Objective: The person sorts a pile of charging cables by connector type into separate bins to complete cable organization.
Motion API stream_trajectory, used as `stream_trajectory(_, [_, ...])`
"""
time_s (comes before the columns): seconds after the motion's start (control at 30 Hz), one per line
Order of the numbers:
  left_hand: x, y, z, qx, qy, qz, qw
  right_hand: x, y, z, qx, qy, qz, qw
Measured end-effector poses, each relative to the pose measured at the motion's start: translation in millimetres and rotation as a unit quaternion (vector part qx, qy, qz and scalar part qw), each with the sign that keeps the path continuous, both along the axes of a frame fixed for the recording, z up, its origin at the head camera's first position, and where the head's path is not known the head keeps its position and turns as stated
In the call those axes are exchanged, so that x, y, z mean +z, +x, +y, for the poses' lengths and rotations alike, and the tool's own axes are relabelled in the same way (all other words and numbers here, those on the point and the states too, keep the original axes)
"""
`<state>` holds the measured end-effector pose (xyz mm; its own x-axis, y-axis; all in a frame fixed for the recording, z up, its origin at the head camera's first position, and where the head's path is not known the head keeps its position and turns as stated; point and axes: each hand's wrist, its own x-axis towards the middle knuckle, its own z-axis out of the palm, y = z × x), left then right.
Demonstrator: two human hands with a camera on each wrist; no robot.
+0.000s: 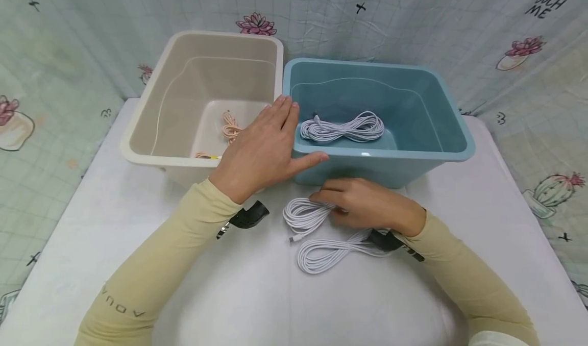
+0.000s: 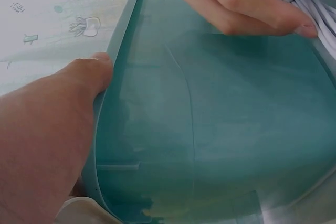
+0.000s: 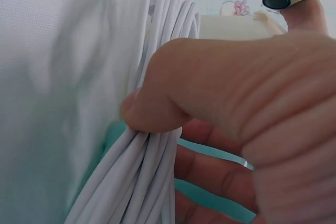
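In the head view my left hand (image 1: 271, 144) lies over the meeting rims of the two bins with its fingers straight. Its thumb (image 2: 86, 80) rests at the front rim of the blue bin (image 1: 386, 156). My right hand (image 1: 363, 203), low in front of that bin, pinches a coiled white cable (image 1: 304, 217) between thumb and fingers. The coil's strands (image 3: 131, 182) run past the thumb in the right wrist view, and its plug end points toward me in the head view. A second white cable coil (image 1: 321, 256) lies nearer me, partly hidden by my right wrist.
One bundled white cable (image 1: 342, 128) is inside the blue bin. In the beige bin (image 1: 147, 158) at left are peach-coloured cables (image 1: 229, 128) and something yellow, partly behind my left hand. A patterned cloth (image 1: 321, 24) hangs behind the white-covered table (image 1: 239, 300).
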<state>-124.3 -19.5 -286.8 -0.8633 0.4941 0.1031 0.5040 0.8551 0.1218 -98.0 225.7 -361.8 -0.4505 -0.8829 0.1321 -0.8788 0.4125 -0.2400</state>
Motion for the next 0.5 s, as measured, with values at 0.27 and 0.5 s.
stream_trajectory(0.27, [0.9, 1.1, -2.0, -0.001, -0.007, 0.009, 0.9999, 11.2, 2.6, 1.2, 0.015, -0.003, 0.003, 0.9999])
stream_trajectory(0.5, [0.9, 1.2, -1.0, -0.005, -0.013, 0.004, 0.9999, 19.5, 7.1, 3.8, 0.022, -0.017, 0.009, 0.9996])
